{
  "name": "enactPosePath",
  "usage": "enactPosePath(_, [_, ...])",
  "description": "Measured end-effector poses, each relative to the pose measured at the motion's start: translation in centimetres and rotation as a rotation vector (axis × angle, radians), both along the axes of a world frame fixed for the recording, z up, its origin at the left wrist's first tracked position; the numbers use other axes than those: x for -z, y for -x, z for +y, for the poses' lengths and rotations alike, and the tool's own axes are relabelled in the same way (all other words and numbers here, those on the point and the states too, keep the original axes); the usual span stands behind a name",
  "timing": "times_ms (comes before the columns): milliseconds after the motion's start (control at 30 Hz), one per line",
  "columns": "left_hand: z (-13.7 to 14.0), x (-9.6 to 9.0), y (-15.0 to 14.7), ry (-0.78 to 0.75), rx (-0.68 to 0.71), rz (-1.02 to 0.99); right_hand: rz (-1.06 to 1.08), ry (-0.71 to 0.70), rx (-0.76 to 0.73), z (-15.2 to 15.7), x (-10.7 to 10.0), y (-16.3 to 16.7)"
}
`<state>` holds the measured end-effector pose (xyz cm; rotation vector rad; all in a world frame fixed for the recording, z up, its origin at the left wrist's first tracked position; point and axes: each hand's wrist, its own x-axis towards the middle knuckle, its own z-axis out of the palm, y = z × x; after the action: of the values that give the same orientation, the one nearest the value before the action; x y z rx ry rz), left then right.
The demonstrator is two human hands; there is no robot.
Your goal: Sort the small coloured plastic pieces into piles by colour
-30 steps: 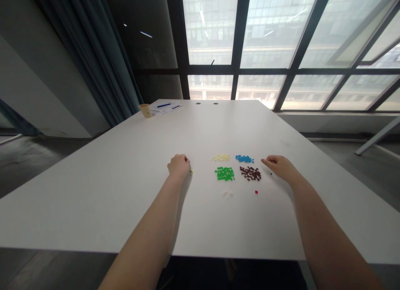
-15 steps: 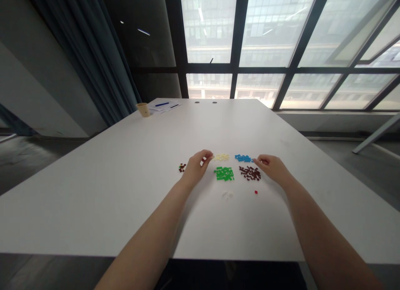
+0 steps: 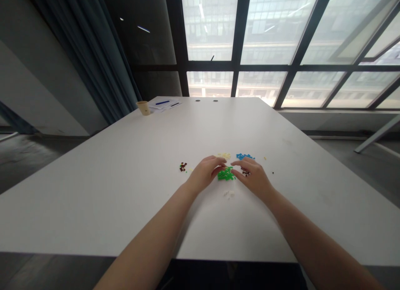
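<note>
My left hand (image 3: 206, 172) is at the left edge of a pile of small green building bricks (image 3: 225, 174). Its thumb and fingertips curl together above the pile; whatever they pinch is too small to make out. Facing it from the right, my right hand (image 3: 252, 176) has its thumb and index finger apart, with nothing visible between them. Beneath the right hand lies a partly covered pile of dark brown bricks (image 3: 246, 172). Pale yellow bricks (image 3: 224, 156) and blue bricks (image 3: 245, 156) lie just beyond the hands.
White pieces (image 3: 228, 194) lie nearer me. A small mixed cluster of bricks (image 3: 183, 167) sits left of my left hand. One yellow piece (image 3: 265, 158) and one dark piece (image 3: 273, 172) lie to the right. A paper cup (image 3: 143, 108) and papers with pens (image 3: 164, 104) stand far left.
Both hands have moved inward, meeting over the green bricks. My right hand has left the blue bricks and its fingers have parted. The red piece is out of sight near my right wrist.
</note>
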<state>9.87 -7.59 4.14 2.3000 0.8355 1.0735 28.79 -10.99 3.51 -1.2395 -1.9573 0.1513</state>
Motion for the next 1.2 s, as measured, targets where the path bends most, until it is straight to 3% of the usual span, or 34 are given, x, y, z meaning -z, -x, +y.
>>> enactPosePath(433, [0.1,0.5,-0.2,-0.127,-0.005,0.014,0.029,-0.105,-0.021,-0.4,0.0,0.8])
enactPosePath(600, [0.6,0.8,0.0,-0.106,-0.047,0.057,0.01,-0.103,0.003,-0.2,-0.1,1.5])
enactPosePath(667, [1.3,0.7,0.9,-0.083,-0.167,0.123,-0.025,-0.065,0.04,0.6,-0.2,1.5])
enactPosePath(767, [2.6,0.5,3.0,0.0,-0.6,0.316,-0.11,0.037,0.111,2.8,-0.3,1.2])
enactPosePath(833, [3.3,0.6,4.6,0.176,-0.87,0.496,-0.185,0.116,0.146,4.7,-0.3,1.2])
enactPosePath(867, [3.6,0.6,5.2,0.27,-0.941,0.568,-0.226,0.154,0.154,5.6,-0.2,1.3])
enactPosePath(967, [4.0,1.0,6.3,0.433,-0.97,0.664,-0.342,0.251,0.162,8.2,0.0,2.1])
enactPosePath(1200, [4.7,1.8,6.5,0.443,-0.863,0.674,-0.444,0.384,0.227,11.3,1.2,4.0])
